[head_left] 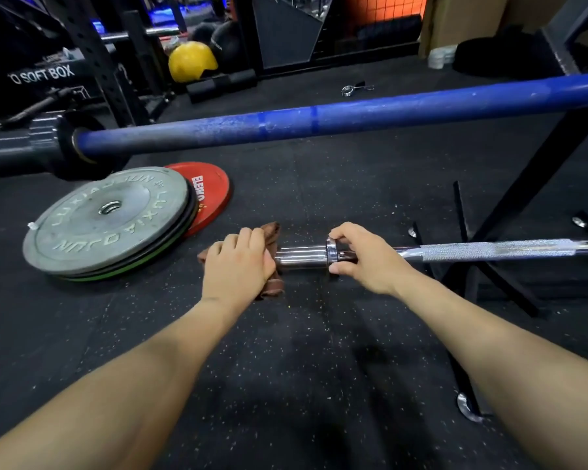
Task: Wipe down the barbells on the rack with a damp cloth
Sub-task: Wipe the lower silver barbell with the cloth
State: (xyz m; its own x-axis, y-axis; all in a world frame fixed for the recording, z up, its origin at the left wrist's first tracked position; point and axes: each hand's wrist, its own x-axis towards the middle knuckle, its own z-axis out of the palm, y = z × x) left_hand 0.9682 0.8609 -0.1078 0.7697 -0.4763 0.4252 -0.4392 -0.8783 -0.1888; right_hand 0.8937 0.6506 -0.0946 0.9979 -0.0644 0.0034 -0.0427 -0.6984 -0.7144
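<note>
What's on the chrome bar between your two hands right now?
In the head view, only a bare stretch of the chrome bar's sleeve lies between the left hand, which grips the brown cloth, and the right hand at the collar.

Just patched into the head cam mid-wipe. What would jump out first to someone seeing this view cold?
Dead centre, the left hand wraps a brown cloth round the end of the chrome barbell, while the right hand holds the bar's collar. Above them, a blue barbell crosses the whole view. On the floor to the left lies a stack of plates, a grey plate on top and a red plate behind.
</note>
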